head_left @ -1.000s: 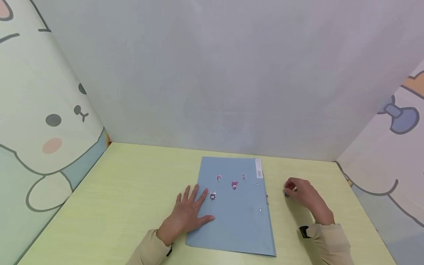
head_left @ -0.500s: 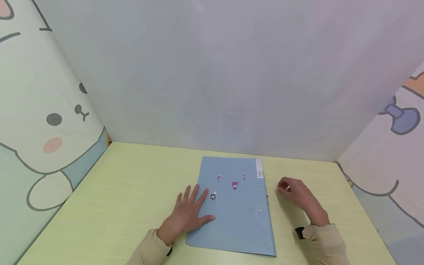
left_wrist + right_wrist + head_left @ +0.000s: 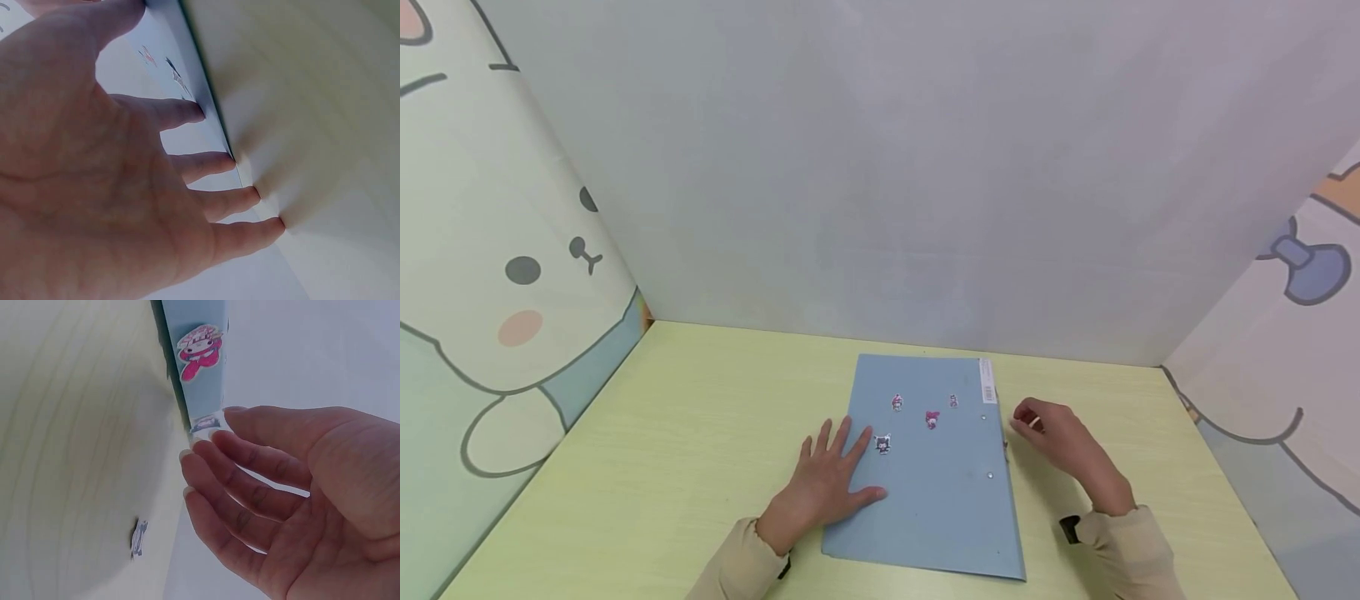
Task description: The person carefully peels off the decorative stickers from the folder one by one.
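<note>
A light blue file folder [image 3: 936, 500] lies on the table with several small cartoon stickers on its cover, among them a dark-eared one [image 3: 882, 444] and a pink one [image 3: 932, 419]. My left hand [image 3: 822, 485] rests with spread fingers across its left edge. In the left wrist view the outer fingertips [image 3: 275, 228] touch the tabletop. My right hand [image 3: 1056, 437] hovers beside the spine, fingers loosely bent, thumb apart, with nothing seen in its grasp. A pink sticker [image 3: 201, 353] is on the spine. A small sticker [image 3: 139, 537] lies on the table near this hand.
The pale yellow table [image 3: 715, 433] meets a plain grey-white back wall [image 3: 910, 183]. Side panels with cartoon prints [image 3: 520, 333] stand left and right. A white barcode label [image 3: 987, 381] is at the folder's upper right.
My right hand has moved left toward the folder's spine, and its fingers have spread a little. A small dark sticker below its fingertips is no longer seen in the head view. Left hand and folder stayed put.
</note>
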A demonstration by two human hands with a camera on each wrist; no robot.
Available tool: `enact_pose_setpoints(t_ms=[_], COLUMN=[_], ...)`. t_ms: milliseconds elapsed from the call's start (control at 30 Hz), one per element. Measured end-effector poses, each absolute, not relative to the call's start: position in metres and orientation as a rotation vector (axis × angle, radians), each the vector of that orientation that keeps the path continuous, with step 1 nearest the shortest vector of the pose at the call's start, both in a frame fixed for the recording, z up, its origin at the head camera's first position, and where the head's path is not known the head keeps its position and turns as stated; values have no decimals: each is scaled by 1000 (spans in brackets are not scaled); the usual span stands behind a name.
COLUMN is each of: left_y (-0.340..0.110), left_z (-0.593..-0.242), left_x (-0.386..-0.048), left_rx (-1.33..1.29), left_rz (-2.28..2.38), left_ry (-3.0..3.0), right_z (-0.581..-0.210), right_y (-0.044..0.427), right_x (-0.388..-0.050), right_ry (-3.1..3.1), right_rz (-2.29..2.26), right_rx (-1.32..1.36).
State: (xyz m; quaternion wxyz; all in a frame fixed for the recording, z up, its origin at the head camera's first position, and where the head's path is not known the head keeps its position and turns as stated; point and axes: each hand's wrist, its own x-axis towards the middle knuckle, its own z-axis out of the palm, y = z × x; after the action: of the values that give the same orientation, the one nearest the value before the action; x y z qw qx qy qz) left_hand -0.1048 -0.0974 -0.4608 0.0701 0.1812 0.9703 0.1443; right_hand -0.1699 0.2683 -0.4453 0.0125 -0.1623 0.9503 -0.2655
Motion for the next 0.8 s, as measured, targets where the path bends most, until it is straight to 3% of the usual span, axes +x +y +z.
enact_pose_setpoints(t_ms=[800], left_y=[-98], left_z=[-463], left_x=[-105], left_rx=[563], left_rz=[434], left_ry=[2935], right_z=[-443], right_y=[237], right_x=[-171], right_ry=[2944], right_rz=[-962], right_rx=[-636])
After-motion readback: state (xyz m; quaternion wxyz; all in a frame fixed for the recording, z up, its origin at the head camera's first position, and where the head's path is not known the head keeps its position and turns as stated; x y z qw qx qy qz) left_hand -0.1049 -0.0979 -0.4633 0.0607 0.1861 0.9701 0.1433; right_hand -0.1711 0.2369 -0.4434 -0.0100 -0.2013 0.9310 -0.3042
